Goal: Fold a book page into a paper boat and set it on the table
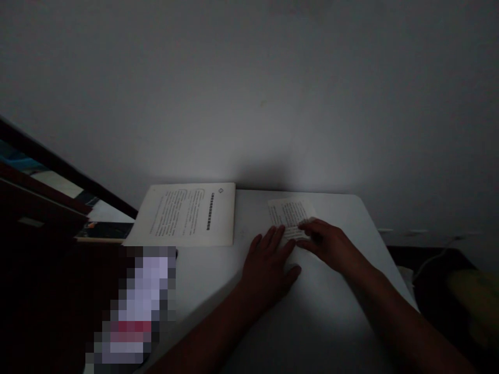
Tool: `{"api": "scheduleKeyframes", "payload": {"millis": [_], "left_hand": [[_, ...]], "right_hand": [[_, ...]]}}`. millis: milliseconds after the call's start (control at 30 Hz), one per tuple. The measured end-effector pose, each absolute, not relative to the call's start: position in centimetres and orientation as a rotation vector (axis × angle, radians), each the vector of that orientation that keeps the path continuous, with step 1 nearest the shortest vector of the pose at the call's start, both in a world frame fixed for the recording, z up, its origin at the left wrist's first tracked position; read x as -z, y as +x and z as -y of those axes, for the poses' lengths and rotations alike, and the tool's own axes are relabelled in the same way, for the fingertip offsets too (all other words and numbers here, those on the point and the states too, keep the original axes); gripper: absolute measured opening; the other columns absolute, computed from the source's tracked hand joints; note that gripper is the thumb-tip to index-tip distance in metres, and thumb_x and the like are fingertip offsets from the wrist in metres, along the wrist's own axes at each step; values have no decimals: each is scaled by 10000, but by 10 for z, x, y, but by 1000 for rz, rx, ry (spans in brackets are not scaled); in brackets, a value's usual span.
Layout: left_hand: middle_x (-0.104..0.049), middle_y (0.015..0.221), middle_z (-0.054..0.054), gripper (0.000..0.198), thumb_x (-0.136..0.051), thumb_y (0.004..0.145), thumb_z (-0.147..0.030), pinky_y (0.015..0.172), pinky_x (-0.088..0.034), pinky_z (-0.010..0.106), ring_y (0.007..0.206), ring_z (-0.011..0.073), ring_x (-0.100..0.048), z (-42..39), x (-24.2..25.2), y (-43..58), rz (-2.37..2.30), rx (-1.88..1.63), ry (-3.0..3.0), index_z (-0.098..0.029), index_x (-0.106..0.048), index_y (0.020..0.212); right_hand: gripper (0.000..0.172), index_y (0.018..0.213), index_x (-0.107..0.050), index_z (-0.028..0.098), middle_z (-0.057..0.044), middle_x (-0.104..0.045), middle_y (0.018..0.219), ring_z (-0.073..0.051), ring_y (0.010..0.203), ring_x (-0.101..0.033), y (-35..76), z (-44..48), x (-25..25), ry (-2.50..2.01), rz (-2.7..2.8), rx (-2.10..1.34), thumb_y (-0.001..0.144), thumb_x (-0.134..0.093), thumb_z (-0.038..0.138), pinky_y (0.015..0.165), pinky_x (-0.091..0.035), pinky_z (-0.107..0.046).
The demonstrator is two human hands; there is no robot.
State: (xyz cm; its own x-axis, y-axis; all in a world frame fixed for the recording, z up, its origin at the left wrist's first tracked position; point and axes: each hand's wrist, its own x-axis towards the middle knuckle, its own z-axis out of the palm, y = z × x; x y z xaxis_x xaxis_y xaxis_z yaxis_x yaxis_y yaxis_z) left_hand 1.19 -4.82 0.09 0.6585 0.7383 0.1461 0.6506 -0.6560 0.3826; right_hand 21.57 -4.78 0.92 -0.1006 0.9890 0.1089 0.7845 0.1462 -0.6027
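A small sheet of printed paper (289,212) lies on the white tabletop. My left hand (267,259) rests palm down with its fingers spread, the fingertips at the paper's lower left edge. From the right, my right hand (331,241) reaches the paper's lower right part. Its fingers are bent and its thumb and forefinger close on the paper there. The dim light and the hand itself hide exactly how the edge is gripped.
A stack of larger printed pages (187,215) lies left of the hands, against the wall (249,93). At the front left is a blurred-out device (140,296). The white table (335,205) has a rounded far right corner. Beyond its right side runs a pale cable (432,259).
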Motion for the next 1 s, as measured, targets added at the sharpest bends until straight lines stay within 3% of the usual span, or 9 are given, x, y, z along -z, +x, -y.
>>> {"api": "scheduleKeyframes", "payload": {"millis": [133,333,567,667,800,900,1000], "left_hand": [[-274,1485,81,547,-485,844,-482,1077,-233,525,1361,272,-245,55,1,15,-1244,-487,2552,-276,-379,1340],[-331,1452,135,525,-426,877,-472,1069,-253,518,1340,287,-287,48,3,21,-1332,-585,2538,-175,-408,1309],[-509,1286,153,309,-499,859,-348,1020,-330,460,1220,273,-431,23,3,15,-1455,-775,2452,-136,-549,1078],[-566,1184,120,192,-552,825,-323,987,-362,436,1143,256,-483,18,4,14,-1466,-853,2384,-160,-563,926],[-589,1099,100,266,-619,774,-300,951,-380,443,1075,256,-513,15,5,14,-1462,-939,2275,-168,-521,983],[-598,1024,71,332,-644,749,-259,896,-419,435,994,237,-551,13,7,12,-1433,-1038,2081,-189,-483,1031],[-609,992,47,471,-654,735,-211,844,-458,395,906,191,-589,12,6,10,-1310,-1164,1784,-217,-396,1129]], "right_hand": [[309,1042,-618,217,-52,-631,930,-178,747,-612,215,48,-9,-1693,1934,-545,771,-635,364,717,-509,-336],[294,1053,-615,224,-51,-639,927,-172,737,-611,214,50,-10,-1659,1981,-528,789,-615,354,703,-505,-324],[470,1140,-577,195,-97,-652,1014,-253,935,-603,216,49,-13,-1777,1656,-121,754,-634,459,851,-453,-422],[591,1238,-496,180,-129,-648,1075,-292,997,-591,221,46,-8,-1878,1492,-149,749,-621,488,862,-437,-469],[658,1304,-407,191,-95,-670,983,-249,919,-621,223,45,2,-1782,1343,-340,731,-661,391,864,-448,-451],[582,1290,-412,206,-50,-657,880,-202,835,-636,217,45,3,-1589,1246,-464,762,-634,314,840,-479,-421],[470,1221,-474,211,-59,-637,894,-202,850,-633,211,49,-2,-1453,1213,-377,781,-617,295,826,-497,-410]]}}
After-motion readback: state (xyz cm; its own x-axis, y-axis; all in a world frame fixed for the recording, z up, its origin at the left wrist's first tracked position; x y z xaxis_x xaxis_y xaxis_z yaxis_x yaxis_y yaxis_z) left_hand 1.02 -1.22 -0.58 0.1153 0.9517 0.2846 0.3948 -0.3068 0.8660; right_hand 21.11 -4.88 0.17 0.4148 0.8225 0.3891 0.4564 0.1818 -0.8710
